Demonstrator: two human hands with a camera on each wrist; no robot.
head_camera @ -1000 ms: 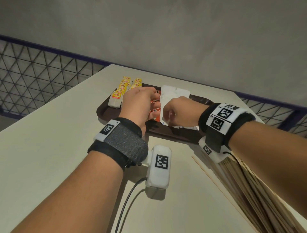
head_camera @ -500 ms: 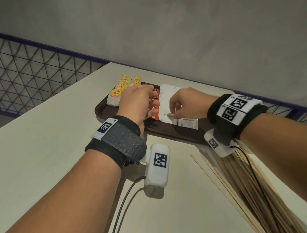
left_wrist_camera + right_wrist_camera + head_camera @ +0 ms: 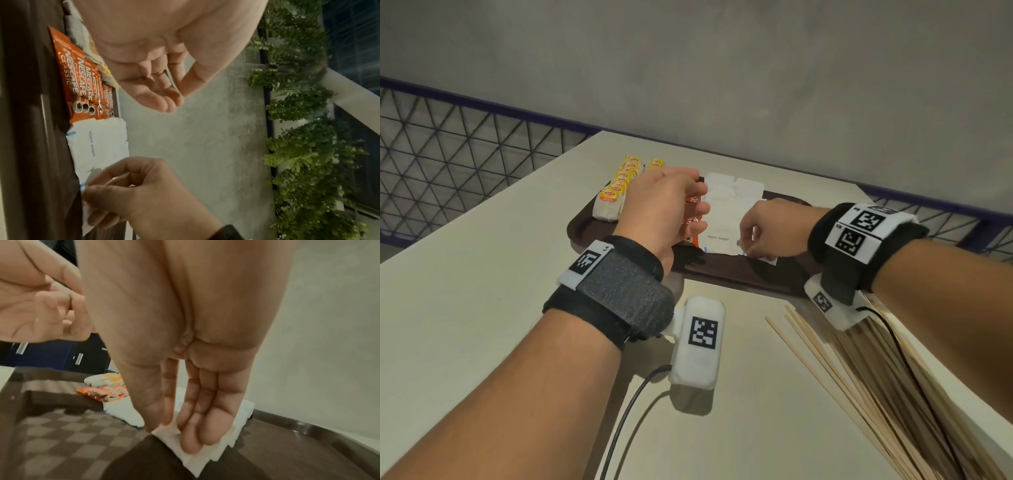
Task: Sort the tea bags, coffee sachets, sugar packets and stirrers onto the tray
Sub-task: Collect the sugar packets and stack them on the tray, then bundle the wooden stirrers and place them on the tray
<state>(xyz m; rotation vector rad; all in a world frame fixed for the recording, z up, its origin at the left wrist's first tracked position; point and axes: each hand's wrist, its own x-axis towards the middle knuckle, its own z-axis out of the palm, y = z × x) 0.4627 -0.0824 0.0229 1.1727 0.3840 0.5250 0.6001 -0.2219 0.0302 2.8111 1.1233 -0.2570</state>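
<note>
Right wrist view is showing the right hand (image 3: pixel 185 361) pinching a white sugar packet (image 3: pixel 197 456) at its near corner, thumb on one side and fingers (image 3: pixel 193 434) curled on the other, the packet lying on the tray (image 3: pixel 61 426) among more packets of the same kind. Left wrist view is showing the left hand (image 3: pixel 156 53) hovering above the coffee sachets (image 3: pixel 82 78), its fingers loosely curled with thumb tip nearly meeting the fingertips, holding nothing (a thin pale line is crossing the gap, too blurred to name). The sachets are lying overlapped in a row, just beside a packet printed "white sugar" (image 3: pixel 96 141).

Head view is showing both hands over the brown tray (image 3: pixel 585 233), which is sitting at the far end of a pale table (image 3: pixel 465 308). Tea bags (image 3: pixel 616 195) are lying in a row at the tray's left end, partly beyond its far rim; sachets are sitting in the middle under the left hand (image 3: pixel 661 212), and sugar packets (image 3: pixel 726 205) are lying to their right, where the right hand (image 3: pixel 770 229) is working. Wooden stirrers (image 3: pixel 859 387) are lying in a loose bundle on the table at the near right, off the tray, under the right forearm.
</note>
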